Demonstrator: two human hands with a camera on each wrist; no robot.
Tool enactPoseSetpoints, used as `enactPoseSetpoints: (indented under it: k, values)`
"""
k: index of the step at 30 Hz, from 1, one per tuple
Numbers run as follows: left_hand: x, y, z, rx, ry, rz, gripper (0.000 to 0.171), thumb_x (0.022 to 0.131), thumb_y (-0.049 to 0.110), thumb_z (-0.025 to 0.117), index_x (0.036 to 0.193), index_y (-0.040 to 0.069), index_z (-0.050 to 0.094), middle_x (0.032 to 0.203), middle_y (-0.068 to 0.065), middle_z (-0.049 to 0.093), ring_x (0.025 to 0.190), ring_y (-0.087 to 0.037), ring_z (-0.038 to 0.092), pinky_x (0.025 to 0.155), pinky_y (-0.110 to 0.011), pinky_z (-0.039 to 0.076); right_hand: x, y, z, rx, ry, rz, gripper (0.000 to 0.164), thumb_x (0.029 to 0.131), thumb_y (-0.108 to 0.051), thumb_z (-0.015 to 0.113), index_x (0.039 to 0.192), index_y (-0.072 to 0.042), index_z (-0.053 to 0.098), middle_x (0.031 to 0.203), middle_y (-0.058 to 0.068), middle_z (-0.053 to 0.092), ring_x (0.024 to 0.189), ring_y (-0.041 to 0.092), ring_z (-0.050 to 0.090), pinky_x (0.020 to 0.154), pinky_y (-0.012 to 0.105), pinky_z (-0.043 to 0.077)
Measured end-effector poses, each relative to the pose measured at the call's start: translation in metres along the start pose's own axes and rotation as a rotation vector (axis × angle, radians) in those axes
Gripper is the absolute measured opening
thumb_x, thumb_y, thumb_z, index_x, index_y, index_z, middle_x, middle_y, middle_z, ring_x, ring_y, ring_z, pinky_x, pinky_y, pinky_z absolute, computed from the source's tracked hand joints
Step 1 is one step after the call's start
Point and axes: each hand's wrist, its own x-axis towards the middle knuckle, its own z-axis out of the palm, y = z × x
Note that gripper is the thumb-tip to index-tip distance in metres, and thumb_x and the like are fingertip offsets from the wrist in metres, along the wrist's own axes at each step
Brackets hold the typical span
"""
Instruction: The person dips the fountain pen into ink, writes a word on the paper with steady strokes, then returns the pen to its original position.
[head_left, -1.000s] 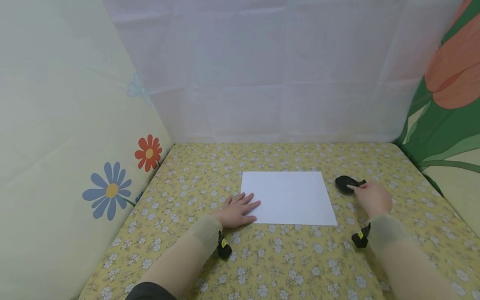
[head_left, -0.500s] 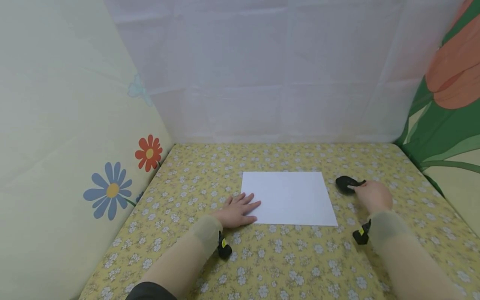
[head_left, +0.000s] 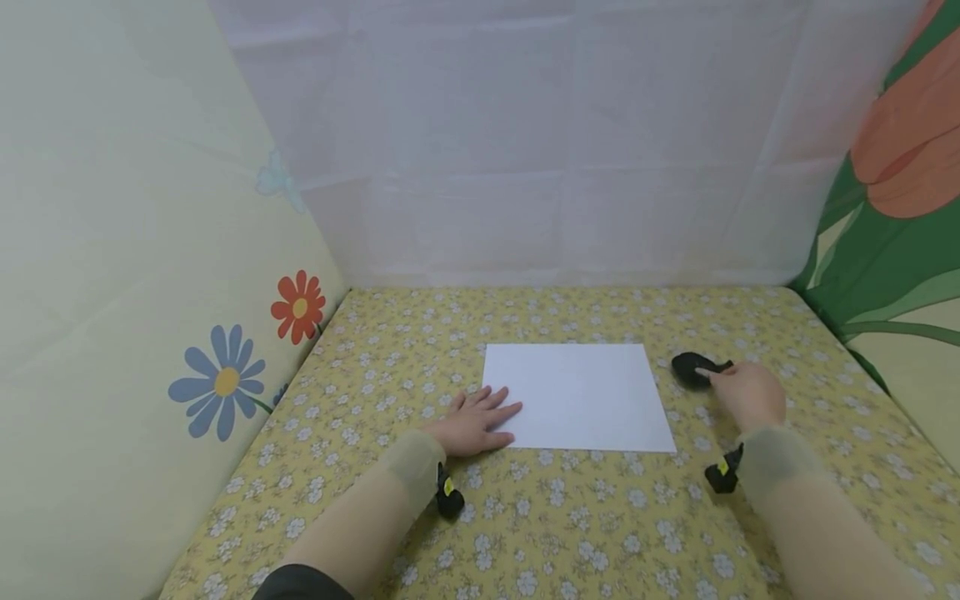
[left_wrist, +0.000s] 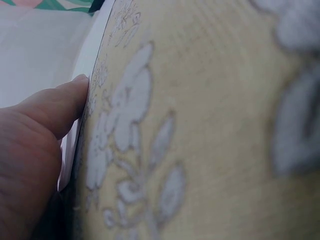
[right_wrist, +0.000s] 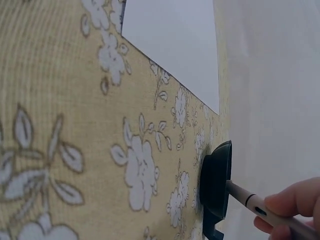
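Observation:
Spread flat, my left hand (head_left: 471,422) rests on the left edge of a white sheet of paper (head_left: 581,396). Its thumb (left_wrist: 70,102) lies along the sheet's near edge in the left wrist view. My right hand (head_left: 747,395) pinches a pale pen (right_wrist: 257,206) with a dark ring and a dark oval mark on its barrel. The pen slants down to the left, and its tip end reaches into a small black dish (head_left: 688,367), right of the paper. The dish (right_wrist: 215,182) has a short handle, and its wall hides the pen's very tip.
A yellow flowered cloth (head_left: 555,517) covers the table. A white sheet hangs behind the table, with flower-printed panels at left and right. Each wrist wears a small black camera, the left-wrist camera (head_left: 449,500) and the right-wrist camera (head_left: 723,475).
The pen has shifted slightly over the black dish, its angle changing a little, while the right hand stays nearly in place. The left hand and paper have not moved.

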Motion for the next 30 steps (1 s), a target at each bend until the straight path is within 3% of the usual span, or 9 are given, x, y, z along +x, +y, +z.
enactPoseSetpoints:
  k: [5,10,14,26,30]
  values:
    - [0.000,0.000,0.001,0.002,0.001,0.000,0.059,0.086,0.057,0.027,0.138,0.032,0.011,0.143,-0.001,-0.002,0.127,-0.026,-0.004,0.095,-0.054,-0.004,-0.002,-0.002,-0.001,0.041,0.005,0.029,0.057,0.084,-0.053,0.038,0.099,-0.002,0.059,0.094,0.020,0.056,0.070,0.029,0.053,0.047,0.036,0.039]
    - [0.000,-0.001,0.001,0.002,-0.004,-0.005,0.059,0.086,0.057,0.026,0.138,0.032,0.010,0.143,0.000,-0.002,0.127,-0.025,-0.004,0.095,-0.053,-0.004,-0.030,-0.041,-0.034,0.162,-0.030,0.136,0.042,0.086,-0.038,0.045,0.103,-0.001,0.057,0.097,0.019,0.056,0.069,0.028,0.053,0.048,0.037,0.040]
    - [0.000,-0.001,0.001,0.005,-0.003,-0.006,0.059,0.086,0.057,0.026,0.138,0.032,0.010,0.143,0.000,-0.002,0.127,-0.025,-0.004,0.095,-0.054,-0.004,-0.047,-0.063,-0.050,0.267,-0.047,0.196,0.040,0.087,-0.034,0.045,0.110,-0.002,0.055,0.103,0.019,0.054,0.078,0.029,0.052,0.053,0.035,0.041]
    - [0.000,-0.001,0.001,0.008,0.001,0.000,0.059,0.087,0.056,0.027,0.138,0.031,0.010,0.143,-0.001,-0.002,0.128,-0.025,-0.003,0.095,-0.054,-0.003,-0.046,-0.057,-0.044,0.468,-0.088,0.195,0.040,0.091,-0.029,0.039,0.124,-0.009,0.047,0.116,0.016,0.048,0.094,0.028,0.049,0.060,0.029,0.042]
    - [0.000,-0.001,0.001,0.009,-0.001,0.000,0.059,0.087,0.055,0.026,0.138,0.031,0.010,0.143,-0.001,-0.002,0.128,-0.025,-0.004,0.096,-0.053,-0.003,-0.048,-0.054,-0.043,0.484,-0.120,0.196,0.041,0.091,-0.030,0.037,0.126,-0.011,0.045,0.115,0.015,0.048,0.083,0.025,0.050,0.051,0.030,0.040]
